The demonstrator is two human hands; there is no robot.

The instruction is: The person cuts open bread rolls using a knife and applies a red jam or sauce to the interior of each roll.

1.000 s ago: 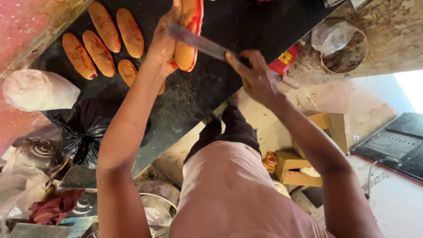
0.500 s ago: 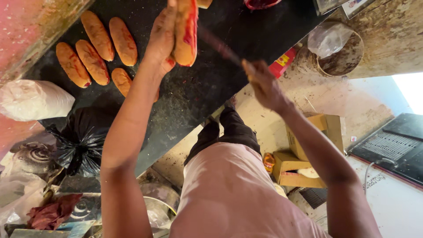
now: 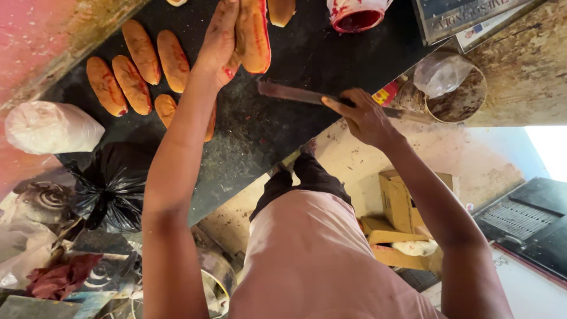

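My left hand (image 3: 218, 44) holds a split long bun (image 3: 255, 32) smeared with red spread, lifted over the black counter (image 3: 283, 136). My right hand (image 3: 363, 118) grips a long flat knife (image 3: 289, 93), its blade pointing left just below the bun and apart from it. Several more filled buns (image 3: 139, 65) lie in a row on the counter to the left of my left arm. A white tub of red spread (image 3: 354, 15) stands at the counter's far edge, right of the held bun.
A white plastic bag (image 3: 50, 127) and a black plastic bag (image 3: 112, 186) lie at the counter's left end. A round tin with a clear bag (image 3: 452, 88) stands to the right. Cardboard boxes (image 3: 401, 201) sit on the floor beside my legs.
The knife has come off the bun and dropped lower over the counter. My left hand has carried the bun farther up the view.
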